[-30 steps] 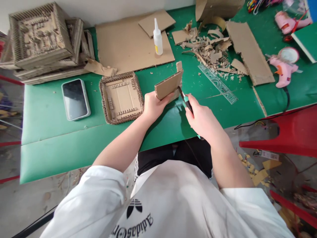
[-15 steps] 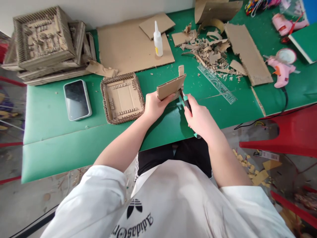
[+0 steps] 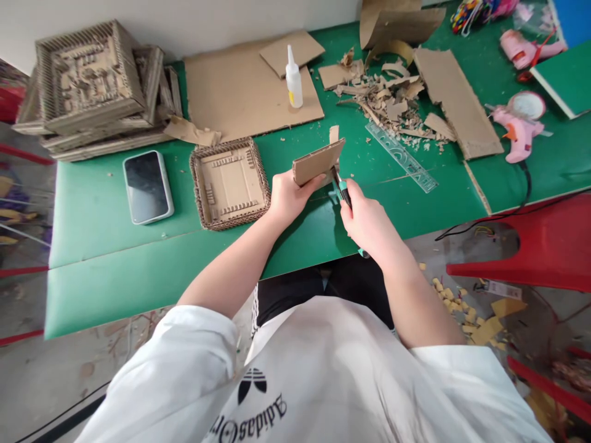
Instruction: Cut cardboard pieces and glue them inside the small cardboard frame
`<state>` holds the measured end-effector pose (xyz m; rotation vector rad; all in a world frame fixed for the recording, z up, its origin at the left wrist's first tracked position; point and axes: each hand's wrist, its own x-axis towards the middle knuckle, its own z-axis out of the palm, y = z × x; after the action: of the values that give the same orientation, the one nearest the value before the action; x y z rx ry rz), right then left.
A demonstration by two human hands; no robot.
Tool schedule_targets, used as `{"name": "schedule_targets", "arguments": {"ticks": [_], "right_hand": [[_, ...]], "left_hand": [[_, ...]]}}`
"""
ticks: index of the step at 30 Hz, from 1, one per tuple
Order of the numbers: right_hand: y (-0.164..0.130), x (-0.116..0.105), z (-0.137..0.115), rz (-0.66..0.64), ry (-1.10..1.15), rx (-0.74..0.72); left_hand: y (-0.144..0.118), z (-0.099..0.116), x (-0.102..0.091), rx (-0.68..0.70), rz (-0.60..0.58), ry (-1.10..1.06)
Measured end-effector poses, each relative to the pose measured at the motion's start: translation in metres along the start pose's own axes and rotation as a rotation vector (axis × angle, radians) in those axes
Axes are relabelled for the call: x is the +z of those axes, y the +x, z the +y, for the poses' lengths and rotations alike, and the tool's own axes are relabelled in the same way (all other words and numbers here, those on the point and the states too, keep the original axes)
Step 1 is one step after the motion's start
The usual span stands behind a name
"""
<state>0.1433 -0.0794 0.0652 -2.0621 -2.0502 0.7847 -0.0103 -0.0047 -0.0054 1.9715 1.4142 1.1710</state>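
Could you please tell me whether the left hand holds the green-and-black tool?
No, the right hand grips the green-and-black tool, while the left hand holds cardboard.

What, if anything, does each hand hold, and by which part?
Left hand: cardboard piece, by its lower left corner. Right hand: tool, by its handle.

cardboard piece (image 3: 318, 162) | brown, tilted, held up | teal-black tool (image 3: 343, 187) | slanted, tip at cardboard's right end
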Motion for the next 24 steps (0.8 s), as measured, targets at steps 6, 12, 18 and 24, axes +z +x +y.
{"name": "schedule_targets", "arguments": {"ticks": [6, 12, 18, 24], "right_hand": [[0.010, 0.000, 0.003, -0.019, 0.032, -0.014], [0.006, 0.000, 0.002, -0.031, 0.050, 0.005], [-0.004, -0.002, 0.001, -0.068, 0.058, 0.018], [0.009, 0.001, -0.001, -0.044, -0.054, 0.001]], "left_hand": [[0.000, 0.000, 0.001, -0.005, -0.032, -0.003], [0.002, 0.001, 0.000, -0.037, 0.016, -0.010], [0.003, 0.001, -0.002, -0.072, 0.033, -0.016], [0.002, 0.002, -0.001, -0.065, -0.003, -0.013]]}}
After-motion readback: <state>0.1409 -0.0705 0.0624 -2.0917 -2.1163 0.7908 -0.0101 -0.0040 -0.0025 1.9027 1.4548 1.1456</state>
